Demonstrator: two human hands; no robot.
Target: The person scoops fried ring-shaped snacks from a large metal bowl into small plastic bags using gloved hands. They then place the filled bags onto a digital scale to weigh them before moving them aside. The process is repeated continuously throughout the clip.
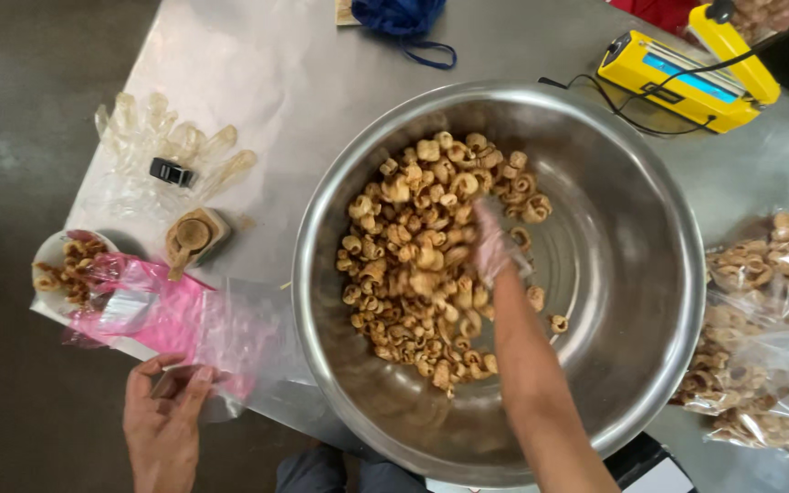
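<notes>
A large steel bowl (650, 274) holds a heap of curled, golden fried snacks (413, 265). My right hand (495, 245), in a thin clear plastic glove, reaches into the bowl and rests on the heap's right side; whether it grips any pieces is hidden. My left hand (168, 415) is bare at the table's near edge, fingers pinching the mouth of a clear plastic bag (248, 333) that lies flat left of the bowl.
A pink plastic bag (152, 310) and a small white bowl of snacks (64, 269) sit at the left edge. Clear gloves (171, 137) and a wooden-looking stamp (194, 239) lie behind. A yellow sealer (682, 78) stands at the back right. Filled snack bags (764, 319) lie at the right.
</notes>
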